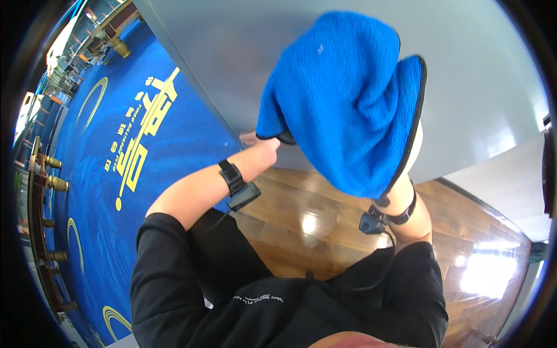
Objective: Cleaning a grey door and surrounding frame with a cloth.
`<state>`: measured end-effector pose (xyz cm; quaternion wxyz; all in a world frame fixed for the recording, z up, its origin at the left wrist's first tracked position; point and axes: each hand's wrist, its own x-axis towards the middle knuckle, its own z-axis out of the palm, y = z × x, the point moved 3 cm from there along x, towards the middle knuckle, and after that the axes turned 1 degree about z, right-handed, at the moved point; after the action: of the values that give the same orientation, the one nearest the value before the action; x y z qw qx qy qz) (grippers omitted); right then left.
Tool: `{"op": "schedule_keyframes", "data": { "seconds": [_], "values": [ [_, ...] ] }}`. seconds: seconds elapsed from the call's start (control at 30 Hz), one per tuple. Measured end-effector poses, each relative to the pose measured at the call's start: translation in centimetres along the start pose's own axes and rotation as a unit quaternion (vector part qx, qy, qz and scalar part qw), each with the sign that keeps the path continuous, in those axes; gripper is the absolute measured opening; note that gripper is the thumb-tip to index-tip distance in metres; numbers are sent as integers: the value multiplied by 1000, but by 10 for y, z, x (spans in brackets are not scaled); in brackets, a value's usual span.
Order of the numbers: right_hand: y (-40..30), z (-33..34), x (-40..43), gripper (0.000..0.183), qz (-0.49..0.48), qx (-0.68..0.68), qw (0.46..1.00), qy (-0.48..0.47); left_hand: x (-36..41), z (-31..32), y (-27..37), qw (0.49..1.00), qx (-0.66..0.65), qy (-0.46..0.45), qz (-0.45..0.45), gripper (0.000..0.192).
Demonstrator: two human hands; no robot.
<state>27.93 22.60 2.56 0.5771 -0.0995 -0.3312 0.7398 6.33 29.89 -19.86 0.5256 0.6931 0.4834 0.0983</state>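
Observation:
A blue fleecy cloth with a dark edging (343, 95) hangs bunched in front of me, above a smooth grey panel (470, 87). It covers nearly all of my right hand, of which only a sliver (417, 145) shows at the cloth's right edge; the fingers are hidden. My left hand (261, 141) is at the lower left corner of the cloth, partly covered by it, near the panel's edge. Whether its fingers grip the cloth cannot be told. Each wrist wears a black strap with a small dark device, the left one (243, 196) and the right one (372, 222).
Blue carpet with yellow lettering and rings (87, 243) lies to the left, with the carved wooden edge of a table (37, 217) beyond. Glossy wood flooring (300, 248) is below me. A pale wall-like surface (491, 178) stands at the right.

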Motion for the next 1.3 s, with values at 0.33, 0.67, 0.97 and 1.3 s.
{"op": "schedule_keyframes", "data": {
  "seconds": [0.33,0.67,0.97,1.3],
  "values": [
    [-1,-12,-35,67,83,-11,996,38,23,28,-25,968,224,-45,-106,24],
    [-4,-15,-44,74,118,1,990,80,34,47,-46,897,-425,-3,-119,15],
    [-13,-47,-55,95,108,-19,994,2,-123,10,171,800,-277,349,403,20],
    [-7,-72,-64,72,132,59,990,-6,-104,7,189,808,81,309,494,22]
  ]
}}
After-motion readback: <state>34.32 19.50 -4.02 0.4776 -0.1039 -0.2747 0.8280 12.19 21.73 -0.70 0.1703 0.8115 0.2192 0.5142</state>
